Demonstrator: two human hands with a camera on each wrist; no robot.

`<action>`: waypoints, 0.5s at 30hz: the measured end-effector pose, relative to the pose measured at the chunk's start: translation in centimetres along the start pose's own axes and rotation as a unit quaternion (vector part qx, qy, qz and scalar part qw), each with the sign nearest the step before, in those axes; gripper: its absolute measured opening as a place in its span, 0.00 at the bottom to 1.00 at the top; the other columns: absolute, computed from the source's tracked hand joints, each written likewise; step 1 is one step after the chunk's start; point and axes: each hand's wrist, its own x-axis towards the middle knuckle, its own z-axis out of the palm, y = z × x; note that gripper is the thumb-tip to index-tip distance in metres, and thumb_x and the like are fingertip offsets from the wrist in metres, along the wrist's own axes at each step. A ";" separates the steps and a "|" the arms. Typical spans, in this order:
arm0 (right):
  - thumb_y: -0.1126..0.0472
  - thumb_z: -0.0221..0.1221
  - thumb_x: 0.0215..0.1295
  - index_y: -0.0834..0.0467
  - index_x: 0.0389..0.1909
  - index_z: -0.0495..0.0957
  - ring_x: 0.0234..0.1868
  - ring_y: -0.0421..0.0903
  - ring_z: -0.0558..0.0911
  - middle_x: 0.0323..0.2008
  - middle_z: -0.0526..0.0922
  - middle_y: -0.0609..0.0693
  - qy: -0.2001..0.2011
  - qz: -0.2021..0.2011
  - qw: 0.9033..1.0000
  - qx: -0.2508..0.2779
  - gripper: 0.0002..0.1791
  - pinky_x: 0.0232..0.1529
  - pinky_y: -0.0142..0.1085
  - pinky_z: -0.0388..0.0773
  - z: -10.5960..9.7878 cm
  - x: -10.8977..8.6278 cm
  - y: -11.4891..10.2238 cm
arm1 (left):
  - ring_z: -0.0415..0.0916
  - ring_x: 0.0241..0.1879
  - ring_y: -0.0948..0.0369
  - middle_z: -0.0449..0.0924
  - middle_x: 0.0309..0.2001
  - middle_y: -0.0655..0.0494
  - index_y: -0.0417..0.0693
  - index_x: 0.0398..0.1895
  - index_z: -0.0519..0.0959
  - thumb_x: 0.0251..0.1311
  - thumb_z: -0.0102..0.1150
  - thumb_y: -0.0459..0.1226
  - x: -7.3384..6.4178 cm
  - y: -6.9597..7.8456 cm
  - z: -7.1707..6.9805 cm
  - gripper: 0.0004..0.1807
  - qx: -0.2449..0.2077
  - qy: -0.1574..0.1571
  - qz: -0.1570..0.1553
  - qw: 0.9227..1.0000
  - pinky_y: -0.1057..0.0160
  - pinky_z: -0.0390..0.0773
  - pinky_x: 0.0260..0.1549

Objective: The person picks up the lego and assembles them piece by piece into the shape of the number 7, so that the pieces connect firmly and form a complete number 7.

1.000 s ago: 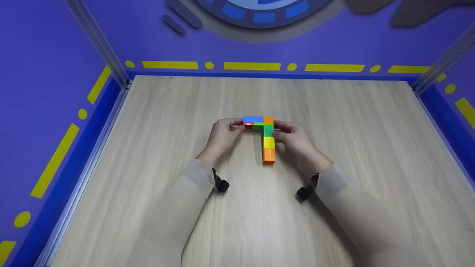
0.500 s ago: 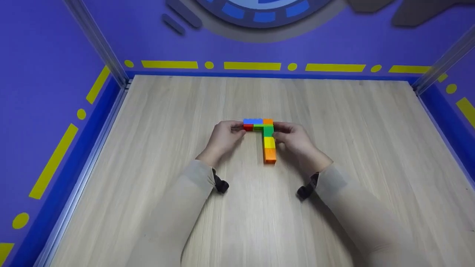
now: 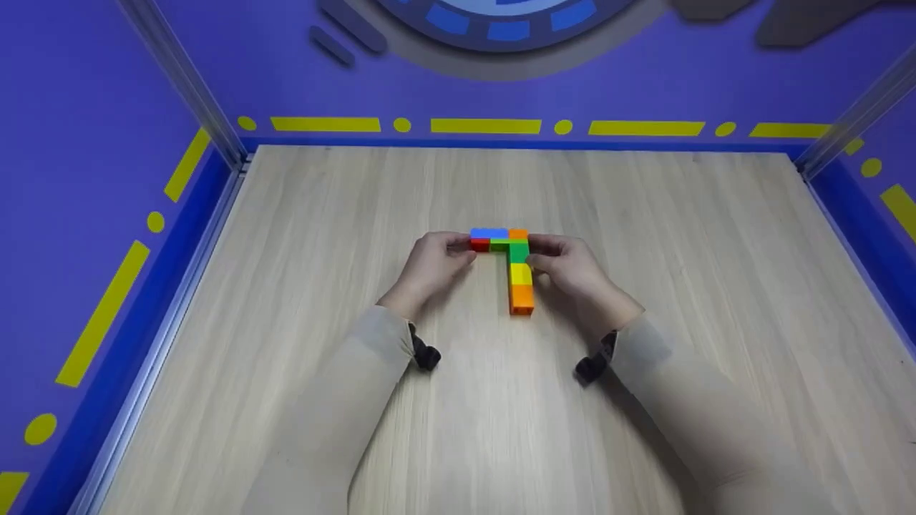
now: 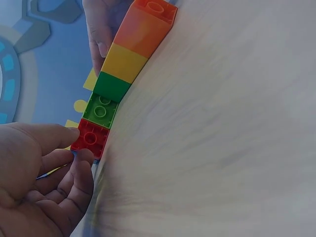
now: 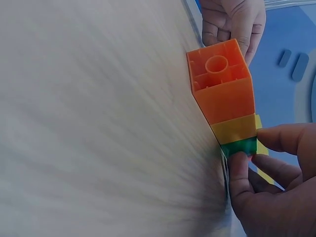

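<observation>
Several joined toy building bricks form one L-shaped piece, lying on the wooden table in the head view. Its far arm has a blue brick (image 3: pixel 489 233) and an orange brick at the back, with a red brick (image 4: pixel 90 138) and a light green brick (image 4: pixel 100 110) in front. Towards the person run a dark green brick (image 3: pixel 519 252), a yellow brick (image 3: pixel 521 274) and another orange brick (image 5: pixel 222 74). My left hand (image 3: pixel 434 263) pinches the piece's left end at the red brick. My right hand (image 3: pixel 572 266) grips its right side around the dark green brick.
The wooden table (image 3: pixel 322 214) stretches out around the bricks. Purple-blue panels (image 3: pixel 501 96) with yellow marks stand behind and at both sides, joined by metal corner posts (image 3: pixel 193 86). A black strap-on camera (image 3: pixel 427 357) sits at each wrist.
The far arm of the brick piece has tipped or shifted slightly towards the person, and its near end has edged right. Both hands keep their hold and hardly move.
</observation>
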 end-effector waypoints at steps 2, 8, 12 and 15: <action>0.63 0.63 0.82 0.58 0.85 0.70 0.77 0.52 0.76 0.82 0.76 0.56 0.000 -0.003 1.000 0.002 0.34 0.86 0.48 0.71 0.0 0.1 -0.1 | 0.87 0.69 0.51 0.90 0.67 0.46 0.41 0.72 0.85 0.80 0.69 0.37 0.0 0.0 -0.1 0.23 0.000 0.000 -0.002 1.000 0.53 0.84 0.73; 0.62 0.62 0.84 0.58 0.85 0.71 0.73 0.50 0.77 0.80 0.77 0.57 0.006 -0.002 1.000 0.006 0.32 0.73 0.41 0.80 -0.8 -0.1 -0.3 | 0.86 0.71 0.50 0.87 0.71 0.44 0.39 0.74 0.82 0.81 0.67 0.38 0.2 -0.1 -0.9 0.24 0.006 0.002 -0.001 1.000 0.52 0.85 0.72; 0.56 0.61 0.86 0.54 0.85 0.71 0.67 0.52 0.77 0.76 0.78 0.57 0.025 -0.014 0.998 -0.050 0.32 0.66 0.39 0.80 -2.3 -0.5 -0.4 | 0.89 0.65 0.49 0.87 0.70 0.42 0.39 0.76 0.81 0.82 0.66 0.40 0.3 -0.3 -2.2 0.26 0.048 0.014 0.022 0.999 0.51 0.88 0.67; 0.55 0.61 0.86 0.54 0.84 0.73 0.63 0.54 0.78 0.74 0.79 0.60 0.043 -0.048 0.990 -0.126 0.31 0.62 0.41 0.80 -3.8 -0.6 -0.4 | 0.87 0.65 0.48 0.85 0.71 0.43 0.41 0.76 0.81 0.79 0.69 0.46 0.1 -0.6 -3.6 0.29 0.105 0.031 0.043 0.993 0.48 0.86 0.69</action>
